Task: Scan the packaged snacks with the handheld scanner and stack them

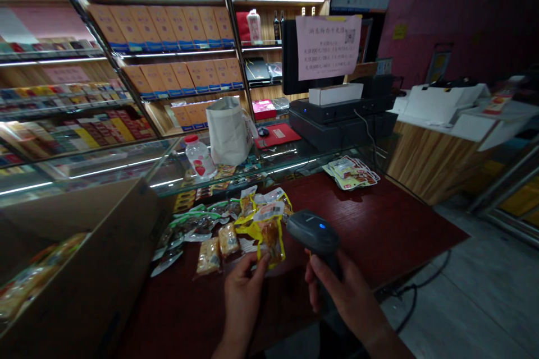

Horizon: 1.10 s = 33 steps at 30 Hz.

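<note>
My left hand [243,290] pinches the lower edge of a yellow snack packet [269,235] and holds it up over the dark red counter [379,230]. My right hand [341,291] is wrapped round the grip of a black barcode scanner [314,231], whose blue light is on. The scanner head sits just right of the packet. Several more snack packets [210,230] lie on the counter behind and to the left of my left hand.
A cardboard box [84,269] with packets inside stands at the left. On the glass case stand a small bottle [200,158] and a white bag [229,130]. A pile of packets [351,173] lies at the far right. A monitor [311,61] with a paper notice stands behind.
</note>
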Available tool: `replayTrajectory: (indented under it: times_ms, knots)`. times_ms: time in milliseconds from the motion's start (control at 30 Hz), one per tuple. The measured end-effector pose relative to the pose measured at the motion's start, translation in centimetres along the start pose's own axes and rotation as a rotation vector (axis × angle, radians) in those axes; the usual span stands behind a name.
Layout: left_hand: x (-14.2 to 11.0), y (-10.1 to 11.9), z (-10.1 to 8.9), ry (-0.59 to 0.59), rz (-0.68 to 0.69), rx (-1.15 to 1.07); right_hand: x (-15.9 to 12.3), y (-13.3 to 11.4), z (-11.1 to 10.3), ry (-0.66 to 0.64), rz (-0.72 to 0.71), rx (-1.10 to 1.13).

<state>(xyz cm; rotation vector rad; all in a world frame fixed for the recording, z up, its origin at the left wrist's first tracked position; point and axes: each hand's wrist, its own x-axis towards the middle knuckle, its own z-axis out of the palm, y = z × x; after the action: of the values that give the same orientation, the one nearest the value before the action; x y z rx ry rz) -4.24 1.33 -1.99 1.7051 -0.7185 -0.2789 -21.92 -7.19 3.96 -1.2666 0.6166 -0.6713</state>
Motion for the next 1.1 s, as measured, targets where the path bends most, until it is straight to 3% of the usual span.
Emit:
replayTrajectory:
  times_ms: [400, 567, 667, 833, 1100]
  knots:
    - [-0.1, 0.8, 0.5, -0.023, -0.053, -0.01, 0.3, 0.3, -0.7, -0.001, -0.037, -0.045]
    - [0.9, 0.8, 2.5, -0.116, -0.209, -0.135, 0.8, 0.7, -1.9, 0.008, -0.023, -0.007]
    - [1.9, 1.3, 6.1, -0.283, -0.416, -0.369, 0.9, 0.4, -3.3, 0.076, -0.071, 0.056]
    - [2.8, 3.0, 15.0, -0.571, -0.611, -0.596, 0.0, -0.4, -7.2, 0.304, -0.112, 0.048]
    - [3.7, 7.5, 29.0, -0.724, -0.736, -0.631, -1.7, -1.1, -13.7, 0.672, -0.226, 0.16]
